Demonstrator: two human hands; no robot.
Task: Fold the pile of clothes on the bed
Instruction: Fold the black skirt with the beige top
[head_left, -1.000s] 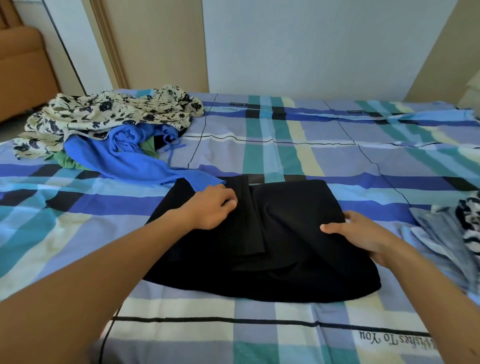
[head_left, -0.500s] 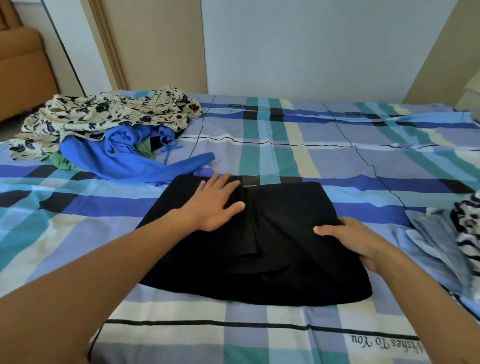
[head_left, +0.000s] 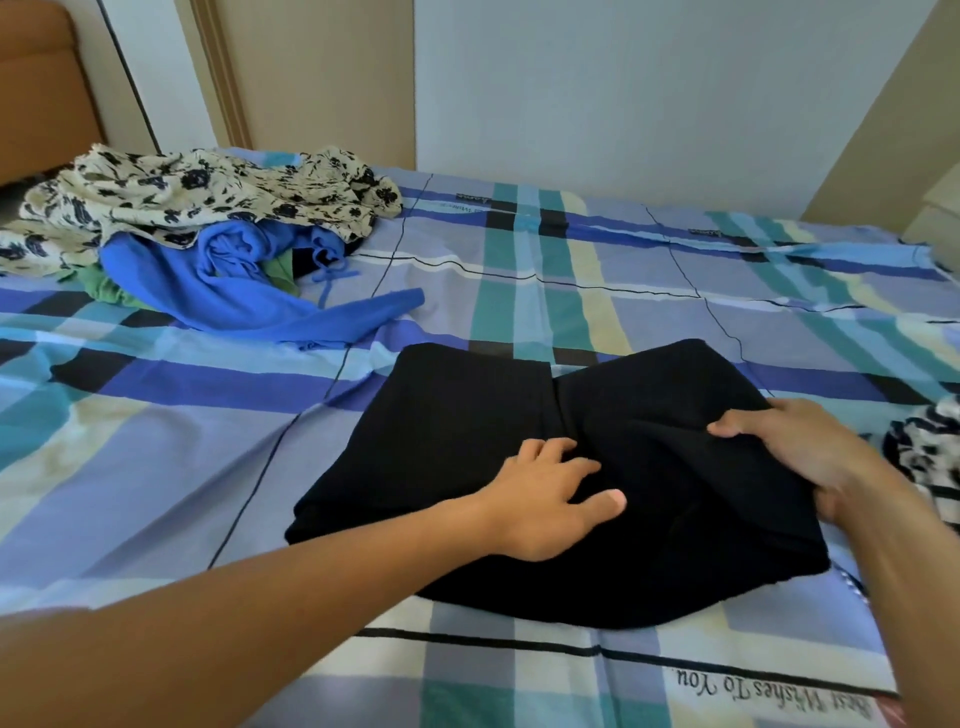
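A black garment (head_left: 457, 431), partly folded, lies on the plaid bed sheet (head_left: 156, 447) in front of me. My left hand (head_left: 545, 499) rests flat on its middle with fingers spread, pressing it down. My right hand (head_left: 789, 457) grips the garment's right edge and lifts that side up over the rest. At the back left lies a pile of unfolded clothes: a cream floral piece (head_left: 208, 197), a blue garment (head_left: 234, 280) with a sleeve stretched out, and a bit of green cloth (head_left: 104, 288) underneath.
A black-and-white patterned garment (head_left: 919, 452) lies at the right edge of the bed. Walls stand behind the bed, and an orange chair (head_left: 41, 88) is at the far left. A pale cushion (head_left: 940, 218) sits at the right.
My left hand has slid from the garment's top edge down to its middle. My right hand has raised the right side of the black garment and is bringing it inward.
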